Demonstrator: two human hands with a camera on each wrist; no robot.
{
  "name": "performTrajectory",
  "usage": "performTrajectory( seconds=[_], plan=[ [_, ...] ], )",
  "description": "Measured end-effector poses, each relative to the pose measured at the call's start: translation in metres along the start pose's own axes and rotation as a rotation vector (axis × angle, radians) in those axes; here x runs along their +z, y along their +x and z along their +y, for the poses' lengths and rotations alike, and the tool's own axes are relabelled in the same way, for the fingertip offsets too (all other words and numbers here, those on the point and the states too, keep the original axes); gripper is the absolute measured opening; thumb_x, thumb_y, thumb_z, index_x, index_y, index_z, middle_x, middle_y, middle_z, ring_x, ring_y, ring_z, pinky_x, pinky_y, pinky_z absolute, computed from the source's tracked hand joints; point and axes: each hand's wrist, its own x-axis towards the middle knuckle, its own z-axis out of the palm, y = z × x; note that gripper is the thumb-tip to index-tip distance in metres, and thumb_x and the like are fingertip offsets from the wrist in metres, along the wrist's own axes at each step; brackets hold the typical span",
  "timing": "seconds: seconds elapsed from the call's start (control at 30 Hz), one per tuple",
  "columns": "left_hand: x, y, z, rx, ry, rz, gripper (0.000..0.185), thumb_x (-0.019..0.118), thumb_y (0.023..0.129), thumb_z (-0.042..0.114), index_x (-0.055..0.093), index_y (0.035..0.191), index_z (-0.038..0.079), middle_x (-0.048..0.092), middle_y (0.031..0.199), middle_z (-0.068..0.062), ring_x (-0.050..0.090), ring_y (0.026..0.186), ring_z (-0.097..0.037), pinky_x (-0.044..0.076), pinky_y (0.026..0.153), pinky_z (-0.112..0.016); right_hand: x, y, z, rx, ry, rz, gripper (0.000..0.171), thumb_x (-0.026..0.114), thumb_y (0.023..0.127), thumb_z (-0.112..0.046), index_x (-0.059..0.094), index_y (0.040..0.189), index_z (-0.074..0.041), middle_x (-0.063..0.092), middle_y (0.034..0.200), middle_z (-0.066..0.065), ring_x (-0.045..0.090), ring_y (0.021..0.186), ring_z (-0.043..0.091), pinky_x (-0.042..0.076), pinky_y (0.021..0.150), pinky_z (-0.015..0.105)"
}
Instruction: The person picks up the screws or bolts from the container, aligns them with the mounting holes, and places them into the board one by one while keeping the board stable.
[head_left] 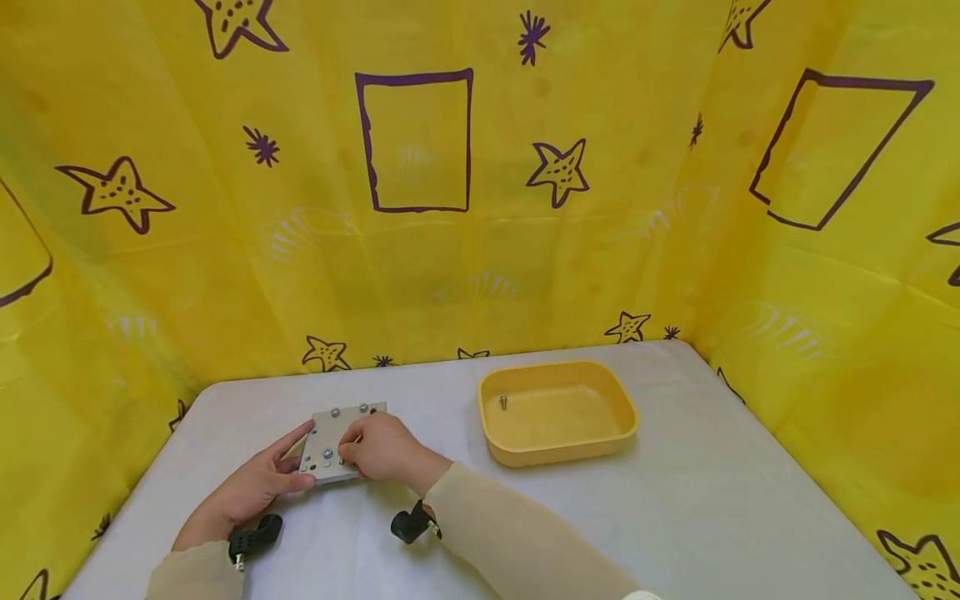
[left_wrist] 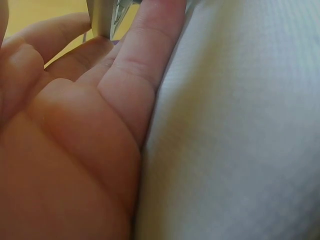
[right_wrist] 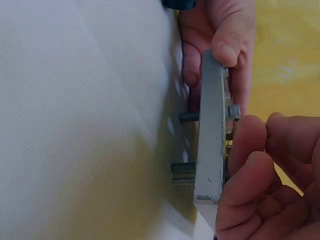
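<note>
A grey metal plate with holes and several bolts is held a little above the table, its bolt shanks sticking out underneath. My left hand grips its left side, thumb at the near corner and fingers at the far edge. Over the plate's right half, my right hand pinches what looks like a small bolt, mostly hidden by the fingertips. One bolt head stands just left of those fingers. Only a corner of the plate appears in the left wrist view.
To the right sits a yellow tray with one small bolt inside. A white cloth covers the table. Yellow patterned curtains enclose the back and sides. Each wrist wears a black camera mount.
</note>
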Motion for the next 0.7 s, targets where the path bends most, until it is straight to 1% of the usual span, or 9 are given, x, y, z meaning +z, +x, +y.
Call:
performTrajectory(
  seconds=[0.13, 0.33, 0.53, 0.6, 0.7],
  plan=[
    [0.0004, 0.0004, -0.0011, 0.002, 0.015, 0.002, 0.099, 0.077, 0.089, 0.016, 0.009, 0.162, 0.018, 0.01, 0.159, -0.032, 0.041, 0.134, -0.041, 0.046, 0.089, -0.019, 0.0011, -0.0001, 0.001, 0.004, -0.009, -0.008, 0.01, 0.068, 0.097, -0.025, 0.076, 0.092, -0.02, 0.059, 0.056, -0.005, 0.053, 0.049, 0.009, 0.041, 0.06, 0.022],
    [0.0005, 0.0001, -0.0002, 0.014, 0.038, 0.008, 0.099, 0.077, 0.089, 0.017, 0.01, 0.162, 0.016, 0.012, 0.159, -0.032, 0.04, 0.135, -0.043, 0.044, 0.088, -0.017, 0.0018, -0.0002, -0.0005, 0.02, -0.011, -0.018, 0.011, 0.068, 0.097, -0.025, 0.077, 0.096, -0.02, 0.061, 0.065, -0.007, 0.054, 0.052, 0.01, 0.042, 0.06, 0.023],
    [0.0003, -0.0002, 0.0007, 0.01, 0.023, 0.003, 0.1, 0.077, 0.089, 0.017, 0.009, 0.162, 0.017, 0.014, 0.158, -0.033, 0.044, 0.132, -0.039, 0.045, 0.088, -0.019, 0.0023, -0.0008, -0.0021, 0.01, -0.026, -0.013, 0.011, 0.068, 0.097, -0.024, 0.078, 0.097, -0.019, 0.061, 0.071, -0.01, 0.055, 0.053, 0.009, 0.043, 0.059, 0.023],
    [0.0004, -0.0003, 0.0009, 0.006, 0.017, 0.001, 0.1, 0.077, 0.089, 0.016, 0.009, 0.162, 0.017, 0.013, 0.158, -0.033, 0.045, 0.132, -0.038, 0.046, 0.089, -0.02, 0.0028, 0.0001, -0.0013, -0.015, -0.065, -0.005, 0.012, 0.067, 0.097, -0.024, 0.078, 0.098, -0.02, 0.061, 0.073, -0.013, 0.055, 0.06, 0.006, 0.043, 0.062, 0.021],
    [0.0008, -0.0005, 0.0013, 0.004, 0.018, 0.001, 0.1, 0.077, 0.089, 0.016, 0.009, 0.162, 0.017, 0.012, 0.158, -0.033, 0.045, 0.132, -0.038, 0.046, 0.089, -0.02, 0.0036, 0.0024, 0.0007, -0.056, -0.125, 0.008, 0.012, 0.068, 0.097, -0.025, 0.079, 0.1, -0.022, 0.062, 0.08, -0.018, 0.054, 0.072, 0.002, 0.044, 0.069, 0.019]
  ],
)
